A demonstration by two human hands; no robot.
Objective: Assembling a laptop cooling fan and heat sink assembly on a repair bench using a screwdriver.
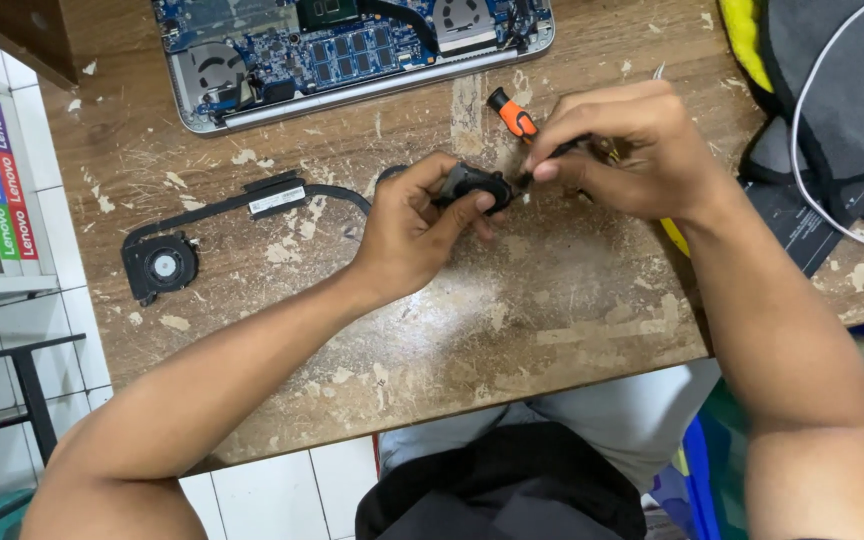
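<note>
Black plastic fills our left hand point(414, 225): a small round fan point(474, 188), pinched between thumb and fingers just above the worn wooden table point(552, 310). Our right hand point(627, 150) is clenched around an orange-handled screwdriver point(514, 115), its long axis slanting down toward us, the tip meeting the fan's right edge. A second fan with heat pipe point(167, 262) lies well apart to the left, below the opened laptop point(352, 50).

The open laptop point(352, 50) lies at the far edge of the table point(552, 320). In front of it, to the left, lies a fan point(160, 266) with its pipe point(282, 195). Right of that, both hands meet over the table. A cloth point(832, 90) lies far right.
</note>
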